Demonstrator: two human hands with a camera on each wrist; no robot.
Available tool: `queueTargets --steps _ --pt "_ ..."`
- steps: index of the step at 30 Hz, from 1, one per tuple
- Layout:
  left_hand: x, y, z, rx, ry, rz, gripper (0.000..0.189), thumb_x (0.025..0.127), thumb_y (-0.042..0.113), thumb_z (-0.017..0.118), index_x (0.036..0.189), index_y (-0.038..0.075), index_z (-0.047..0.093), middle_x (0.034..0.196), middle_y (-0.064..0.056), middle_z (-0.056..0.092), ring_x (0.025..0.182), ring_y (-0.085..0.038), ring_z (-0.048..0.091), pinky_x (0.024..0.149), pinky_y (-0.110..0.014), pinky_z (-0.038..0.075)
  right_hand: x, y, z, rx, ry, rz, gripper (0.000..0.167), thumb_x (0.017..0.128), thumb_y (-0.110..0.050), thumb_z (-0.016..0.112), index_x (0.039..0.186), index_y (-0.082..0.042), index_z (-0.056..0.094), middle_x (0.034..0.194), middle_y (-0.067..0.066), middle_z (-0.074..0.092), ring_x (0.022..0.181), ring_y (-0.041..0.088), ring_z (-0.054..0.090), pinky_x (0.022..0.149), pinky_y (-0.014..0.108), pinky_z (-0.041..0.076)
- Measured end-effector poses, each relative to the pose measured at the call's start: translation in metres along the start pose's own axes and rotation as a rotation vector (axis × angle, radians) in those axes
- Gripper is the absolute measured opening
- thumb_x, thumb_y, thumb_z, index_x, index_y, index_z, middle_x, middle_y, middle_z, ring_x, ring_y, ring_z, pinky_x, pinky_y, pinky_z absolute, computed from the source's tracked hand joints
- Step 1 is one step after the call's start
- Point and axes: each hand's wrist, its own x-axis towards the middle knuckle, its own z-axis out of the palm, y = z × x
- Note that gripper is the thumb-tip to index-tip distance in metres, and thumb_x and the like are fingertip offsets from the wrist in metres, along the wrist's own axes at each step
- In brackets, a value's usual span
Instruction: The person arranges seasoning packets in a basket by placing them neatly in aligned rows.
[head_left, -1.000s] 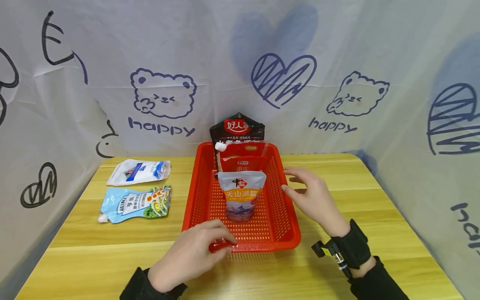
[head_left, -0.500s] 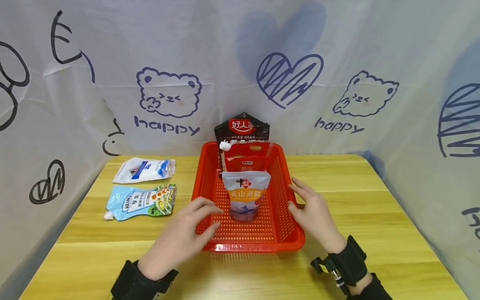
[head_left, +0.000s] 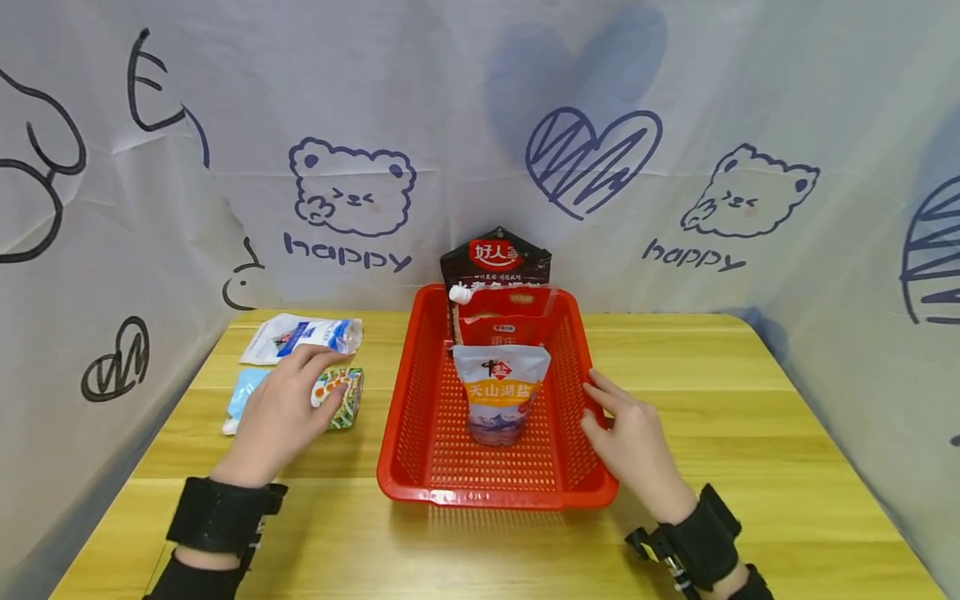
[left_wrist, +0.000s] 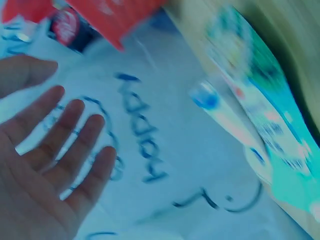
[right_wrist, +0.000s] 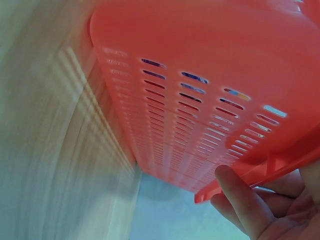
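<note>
My left hand is over the light-blue Heinz sauce pouch on the table's left, covering its middle. In the left wrist view, its fingers are spread and hold nothing; the pouch appears blurred on the right. Behind lies a white-and-blue pouch. My right hand touches the right rim of a red perforated basket; in the right wrist view its thumb lies along the outer wall. Within the basket stand a white-and-orange salt pouch, red pouches and a black seasoning packet.
A wooden table carries everything. A pale cloth with drawn bears and hearts hangs behind it and along both sides.
My left hand has let go of the basket's front rim and moved left over the Heinz pouch. My right hand stays by the basket's right rim. The head view has shifted slightly.
</note>
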Motion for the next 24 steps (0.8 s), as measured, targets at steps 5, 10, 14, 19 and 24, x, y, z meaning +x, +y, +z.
queueTargets --steps 5,10,14,19,24 --pt "0.008 -0.037 -0.003 -0.013 -0.228 -0.048 0.05 0.089 0.01 0.08 0.135 0.002 0.064 0.139 -0.019 0.057 0.127 -0.043 0.055 0.099 -0.062 0.05 -0.001 -0.001 -0.001 -0.003 -0.003 0.006 0.043 0.089 0.002 0.069 0.132 0.007 0.067 0.144 0.02 0.061 0.043 0.003 0.031 0.047 0.022 0.039" --pt "0.013 -0.066 0.0 -0.013 -0.425 -0.092 0.075 0.082 0.018 0.087 0.146 0.0 0.054 0.153 -0.026 0.046 0.139 -0.052 0.042 0.111 -0.069 0.037 -0.002 -0.002 -0.002 0.004 0.013 -0.006 0.042 0.088 0.003 0.069 0.129 0.009 0.067 0.142 0.021 0.062 0.043 0.002 0.033 0.049 0.021 0.041" --pt "0.017 -0.081 0.003 -0.005 -0.54 -0.11 0.092 0.075 0.027 0.093 0.15 -0.002 0.049 0.154 -0.03 0.042 0.139 -0.056 0.039 0.11 -0.071 0.036 -0.002 -0.002 -0.003 0.008 0.012 -0.002 0.042 0.088 0.003 0.069 0.129 0.009 0.067 0.141 0.021 0.062 0.043 0.002 0.031 0.047 0.022 0.039" --pt "0.023 -0.1 0.006 -0.05 -0.665 -0.145 0.1 0.074 0.035 0.095 0.151 -0.005 0.045 0.154 -0.035 0.039 0.14 -0.06 0.034 0.11 -0.073 0.033 -0.002 -0.002 -0.002 0.016 0.004 0.005 0.041 0.089 0.002 0.068 0.13 0.009 0.067 0.142 0.021 0.061 0.049 0.005 0.043 0.051 0.022 0.043" --pt "0.028 -0.114 0.006 -0.104 -0.729 -0.196 0.093 0.078 0.028 0.093 0.151 -0.005 0.046 0.155 -0.036 0.038 0.142 -0.06 0.031 0.113 -0.072 0.03 -0.001 -0.002 -0.001 0.023 0.0 0.007 0.04 0.09 0.002 0.068 0.129 0.009 0.067 0.142 0.02 0.061 0.049 0.007 0.045 0.051 0.022 0.044"
